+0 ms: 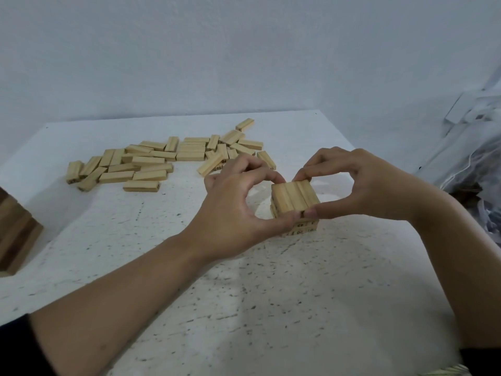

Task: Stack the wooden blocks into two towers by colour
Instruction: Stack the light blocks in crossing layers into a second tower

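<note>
View from a head-worn camera, looking down at a white speckled table (271, 294) set against a pale wall (244, 50). Right of centre stands a low light tower (294, 200) of pale wooden blocks. Its top layer is three blocks lying side by side, and black printed numbers show on the block ends in the layers below. Both bare hands close on that top layer from opposite sides. The left hand (235, 207) has its thumb against the near edge and its curled fingers reaching over to the far edge. The right hand (360, 185) mirrors it, thumb at the near edge and fingertips at the far edge. The two thumbs almost meet at the front, so each hand pinches the tower's top between thumb and fingers. Behind and to the left, well apart from the tower, lie loose light blocks (151, 161) in a scattered, partly overlapping spread. The nearest of them sit just behind the left hand's knuckles. At the far left edge a dark tower (16, 234) of brown blocks stands on the table, cut off by the frame. A crumpled clear plastic bag (477, 164) lies off the table's right side. A dark sleeve (13, 348) shows at the lower left corner.
</note>
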